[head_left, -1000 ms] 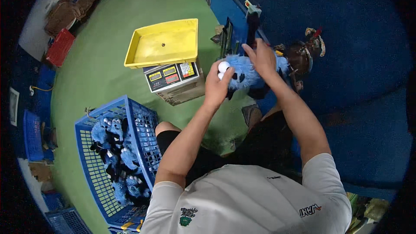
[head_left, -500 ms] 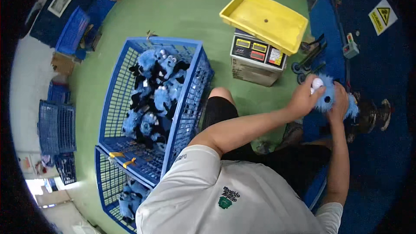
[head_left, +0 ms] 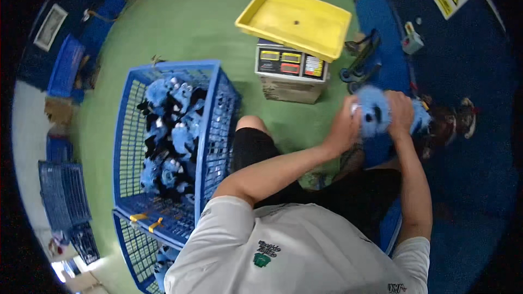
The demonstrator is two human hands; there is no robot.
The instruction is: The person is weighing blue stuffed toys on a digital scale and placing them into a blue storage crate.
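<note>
Right now both of my hands are on one blue plush toy [head_left: 375,113], held up in front of me over the blue mat [head_left: 479,147]: my left hand [head_left: 343,129] cups its left side with the fingers curled round it, and my right hand [head_left: 401,113] clamps the other side, fingers pressed into the fur. As I judge it, the grip is soft on soft, so the toy could squirm out and drop onto the mat beside my knee if either hand eases off. The picture is smeared around my hands, so I cannot tell whether any fingertip is pinching a tag or a seam. I also think my left elbow passes close to the blue crate [head_left: 215,125], and a careless swing could knock its rim. Counting: one toy in hand; one yellow tray [head_left: 327,27] sitting on one scale [head_left: 291,68]; one near crate heaped with blue and black plush toys [head_left: 169,136], too tangled to count; a second crate [head_left: 136,239] below it; more stacked crates [head_left: 62,196] at the far left.
</note>
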